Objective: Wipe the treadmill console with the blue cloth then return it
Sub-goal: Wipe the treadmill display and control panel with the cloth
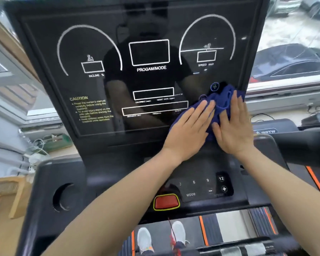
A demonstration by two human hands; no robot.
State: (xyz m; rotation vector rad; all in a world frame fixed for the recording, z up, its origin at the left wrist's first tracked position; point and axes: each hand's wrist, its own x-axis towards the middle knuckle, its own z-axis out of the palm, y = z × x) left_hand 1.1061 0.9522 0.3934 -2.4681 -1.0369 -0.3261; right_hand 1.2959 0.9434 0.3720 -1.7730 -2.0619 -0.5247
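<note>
- Wiping looks to be in progress: the blue cloth (pixel 222 100) is bunched up against the lower right corner of the treadmill console (pixel 100 43), right under a little round plus button (pixel 214 87).
- Both hands are flat, fingers spread wide and pressing down, not really gripping. Left hand (pixel 187 130) covers the cloth's left part, right hand (pixel 233 126) covers its right part, and the two nearly touch.
- My guess on progress: somewhere in the middle. I honestly can't tell which bits of the glossy panel are already clean, since it's all reflections. The left side with the yellow caution text (pixel 92 109) and the big dials up top are well apart from the cloth.
- Still left: finishing the panel, maybe the lower keypad (pixel 201 183) with the red stop button (pixel 166 201), then putting the cloth back. No obvious spot for it in view.
- Surface: dark, shiny, tilted panel, so smears will probably show easily.
- Room: window behind with parked cars (pixel 292 63) outside, cables and clutter on a ledge to the left, grey sneakers (pixel 144 239) on the belt below.
</note>
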